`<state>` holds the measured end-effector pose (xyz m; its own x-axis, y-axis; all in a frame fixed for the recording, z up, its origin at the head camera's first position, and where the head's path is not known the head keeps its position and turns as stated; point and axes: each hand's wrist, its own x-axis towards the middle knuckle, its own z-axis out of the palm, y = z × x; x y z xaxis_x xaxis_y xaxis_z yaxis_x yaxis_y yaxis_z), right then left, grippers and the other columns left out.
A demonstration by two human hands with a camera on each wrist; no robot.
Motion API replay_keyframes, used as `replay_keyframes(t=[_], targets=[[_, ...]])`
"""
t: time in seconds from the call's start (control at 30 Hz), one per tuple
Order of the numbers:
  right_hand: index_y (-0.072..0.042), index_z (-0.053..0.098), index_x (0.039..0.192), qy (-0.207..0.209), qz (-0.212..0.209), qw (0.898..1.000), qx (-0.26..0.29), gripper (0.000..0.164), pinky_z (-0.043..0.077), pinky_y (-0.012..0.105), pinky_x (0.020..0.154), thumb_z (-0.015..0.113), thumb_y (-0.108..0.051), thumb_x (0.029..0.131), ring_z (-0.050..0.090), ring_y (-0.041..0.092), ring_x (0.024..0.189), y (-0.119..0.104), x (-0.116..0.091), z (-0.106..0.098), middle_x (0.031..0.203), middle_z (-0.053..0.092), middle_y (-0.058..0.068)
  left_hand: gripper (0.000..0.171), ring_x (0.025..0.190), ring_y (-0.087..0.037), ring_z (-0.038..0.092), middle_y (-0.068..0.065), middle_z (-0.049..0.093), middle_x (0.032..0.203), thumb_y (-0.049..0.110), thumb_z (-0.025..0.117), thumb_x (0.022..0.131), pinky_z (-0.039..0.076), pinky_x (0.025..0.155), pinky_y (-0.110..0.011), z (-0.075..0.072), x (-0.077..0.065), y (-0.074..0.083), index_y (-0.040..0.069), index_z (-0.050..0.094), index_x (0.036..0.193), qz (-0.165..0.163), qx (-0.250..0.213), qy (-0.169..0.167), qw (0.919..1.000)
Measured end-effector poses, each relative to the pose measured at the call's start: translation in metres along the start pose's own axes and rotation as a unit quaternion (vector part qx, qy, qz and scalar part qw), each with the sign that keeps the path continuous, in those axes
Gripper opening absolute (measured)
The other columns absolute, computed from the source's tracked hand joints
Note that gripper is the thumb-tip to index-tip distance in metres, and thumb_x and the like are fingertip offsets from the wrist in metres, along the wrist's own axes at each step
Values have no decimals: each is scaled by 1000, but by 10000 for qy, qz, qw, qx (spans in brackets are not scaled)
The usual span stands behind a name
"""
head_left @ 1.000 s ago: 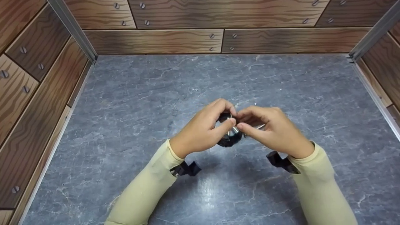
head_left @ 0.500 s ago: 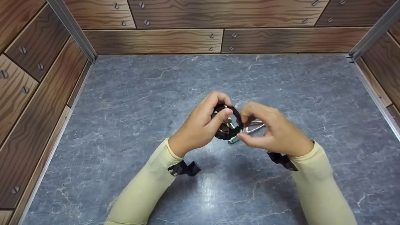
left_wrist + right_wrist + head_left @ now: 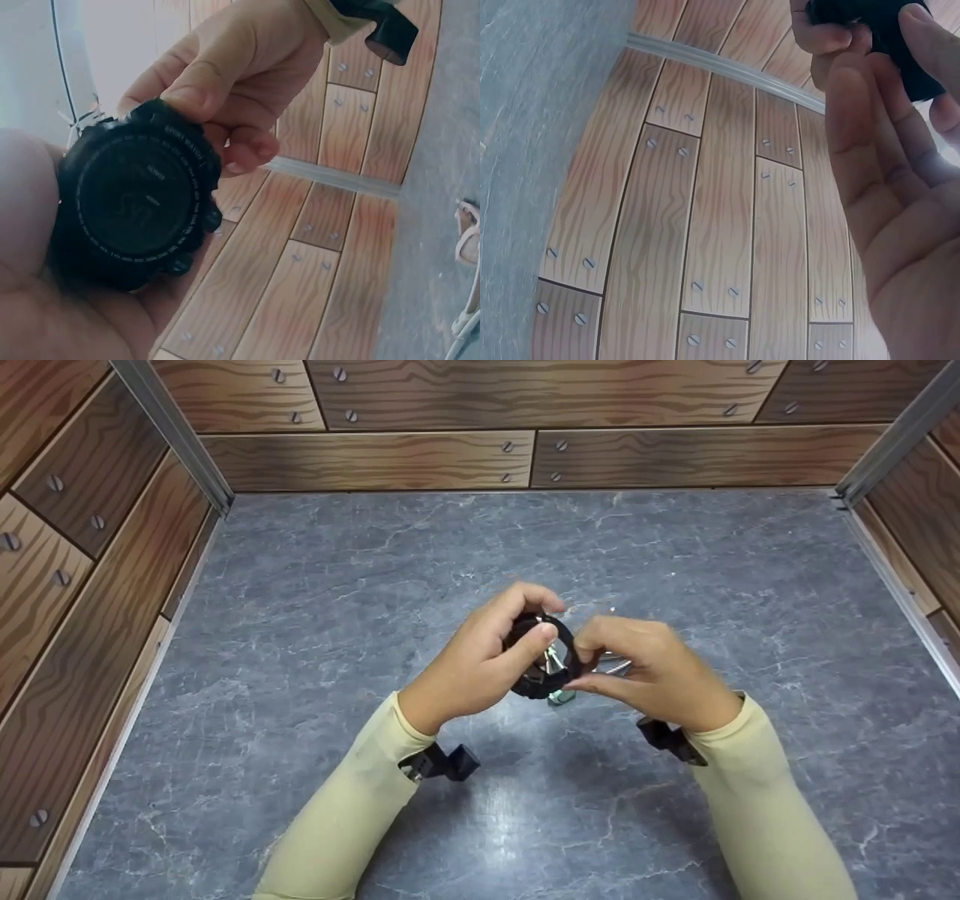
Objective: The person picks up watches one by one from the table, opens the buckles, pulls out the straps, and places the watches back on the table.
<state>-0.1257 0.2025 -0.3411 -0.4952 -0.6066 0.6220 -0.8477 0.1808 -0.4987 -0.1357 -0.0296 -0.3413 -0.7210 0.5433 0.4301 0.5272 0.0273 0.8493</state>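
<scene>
A black sports watch [image 3: 135, 202] is held up between both hands, its round face filling much of the left wrist view. In the head view the watch [image 3: 534, 688] is seen as a dark loop, with the table things visible through it. My left hand [image 3: 472, 671] grips one side, thumb across the loop. My right hand [image 3: 656, 675] pinches the strap at the right side of the loop with thumb and index finger. In the right wrist view, part of the black strap [image 3: 911, 64] appears between the fingertips. The strap's buckle cannot be made out.
Behind and below the watch, a small green thing [image 3: 561, 697] and a pale looped thing [image 3: 616, 664] lie on the grey marbled table [image 3: 375, 570], partly hidden by my hands. Wood-patterned walls [image 3: 427, 457] enclose the table at the back and sides.
The watch has turned, so its strap loop now shows towards the head camera. My right fingers have drawn slightly away from the left ones and now pinch the loop's right side.
</scene>
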Motion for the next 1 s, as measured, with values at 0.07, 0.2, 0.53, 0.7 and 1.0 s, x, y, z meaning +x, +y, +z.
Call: replay_keyframes(t=[0.07, 0.2, 0.53, 0.7, 1.0], targets=[[-4, 64, 91, 1, -38, 10000, 16, 27, 55, 18, 73, 75, -29, 93, 63, 12, 78, 0, 1, 0, 86, 67, 0, 29, 84, -8, 58, -1, 65, 107, 26, 58, 107, 53, 75, -30, -2, -1, 2, 6, 65, 127, -226, 299, -43, 9993], [-4, 64, 91, 29, -92, 9999, -38, 25, 57, 18, 76, 74, -27, 95, 66, 13, 80, 1, 2, 1, 88, 68, 2, 28, 81, -8, 58, 5, 66, 102, 38, 66, 102, 53, 71, -30, -5, -3, 5, 15, 72, 117, -452, 774, -21, 9960], [-3, 70, 95, 539, -240, 9976, -356, 22, 54, 18, 78, 75, -24, 94, 65, 17, 78, 0, 6, 7, 88, 71, 4, 19, 90, -14, 62, -3, 65, 105, 24, 66, 103, 56, 77, -34, 0, 0, 3, 9, 65, 114, -324, -125, 340, 9988], [-3, 71, 99, 515, -182, 9974, -474, 23, 54, 18, 81, 75, -25, 95, 67, 18, 82, 0, 5, 8, 93, 73, 7, 16, 84, -16, 62, -7, 63, 102, 17, 65, 103, 56, 72, -32, 4, 1, 2, 4, 63, 113, -393, -726, 534, 9952], [4, 58, 101, 578, 584, 9962, 280, 35, 58, 24, 83, 81, 16, 77, 67, 14, 91, -6, 1, 7, 101, 68, 9, 22, 85, -15, 63, -6, 64, 105, 14, 63, 104, 57, 75, -34, 0, 2, -2, 1, 62, 122, 104, -564, 498, 9971]])
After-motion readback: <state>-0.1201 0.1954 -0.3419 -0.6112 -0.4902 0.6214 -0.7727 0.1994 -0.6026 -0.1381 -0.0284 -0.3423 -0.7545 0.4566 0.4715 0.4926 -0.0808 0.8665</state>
